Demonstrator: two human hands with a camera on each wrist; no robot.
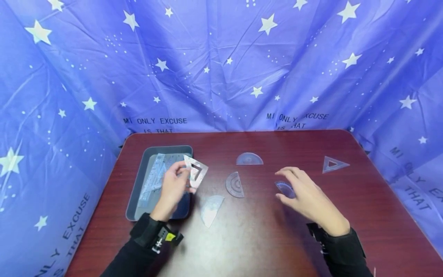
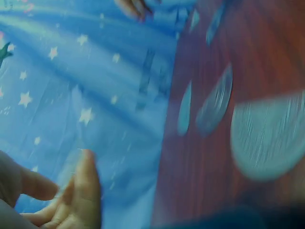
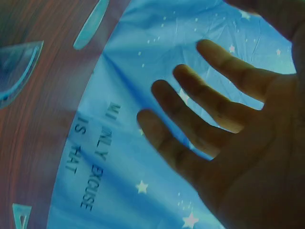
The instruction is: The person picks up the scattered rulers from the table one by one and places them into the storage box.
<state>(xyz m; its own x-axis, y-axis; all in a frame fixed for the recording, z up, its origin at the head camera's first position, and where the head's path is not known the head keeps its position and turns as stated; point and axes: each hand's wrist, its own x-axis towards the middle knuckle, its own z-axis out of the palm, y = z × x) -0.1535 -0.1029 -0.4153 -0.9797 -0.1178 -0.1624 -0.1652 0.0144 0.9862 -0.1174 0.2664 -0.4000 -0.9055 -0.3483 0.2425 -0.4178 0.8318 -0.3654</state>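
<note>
In the head view my left hand (image 1: 171, 188) pinches a clear set square (image 1: 199, 173) by its left side, above the right part of a grey tray (image 1: 133, 204). A ruler (image 1: 152, 179) and other clear pieces lie inside that tray. My right hand (image 1: 304, 192) hovers with spread fingers over a small protractor (image 1: 285, 188), partly hidden by the hand. The right wrist view shows the same hand (image 3: 228, 124) with nothing between its fingers. In the left wrist view the left hand (image 2: 71, 200) is blurred and the set square is hard to make out.
Between the hands lie three protractors: one at the back (image 1: 250, 159), one in the middle (image 1: 235, 185) and one nearer the front (image 1: 212, 210). A triangular set square (image 1: 335, 164) lies at the right of the reddish table (image 1: 263, 238). A blue star-patterned curtain (image 1: 221, 77) surrounds it.
</note>
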